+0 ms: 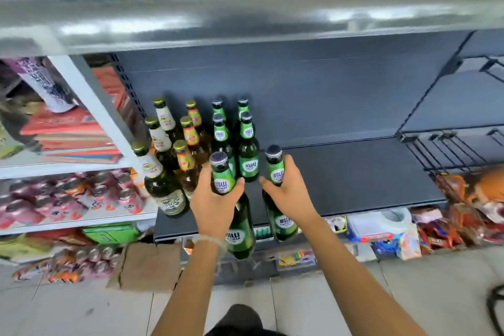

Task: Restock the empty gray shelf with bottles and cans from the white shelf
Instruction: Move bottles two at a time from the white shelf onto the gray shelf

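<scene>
My left hand [215, 199] grips a green beer bottle [240, 229] by the neck, its base hanging in front of the gray shelf's [354, 172] front edge. My right hand [286, 188] grips a second green bottle [282, 222] by the neck, just to the right. Both bottles are upright, level with the shelf lip. Behind them on the shelf's left part stand rows of bottles: several green ones [248, 150], amber ones with gold caps [188, 166] and dark ones with white neck labels [163, 188].
The white shelf [81, 166] stands at the left with red boxes and pink cans [103, 194]. The gray shelf's right part is bare. Black wire racks [452, 144] are at the right. Packets and boxes lie on the floor under the shelves.
</scene>
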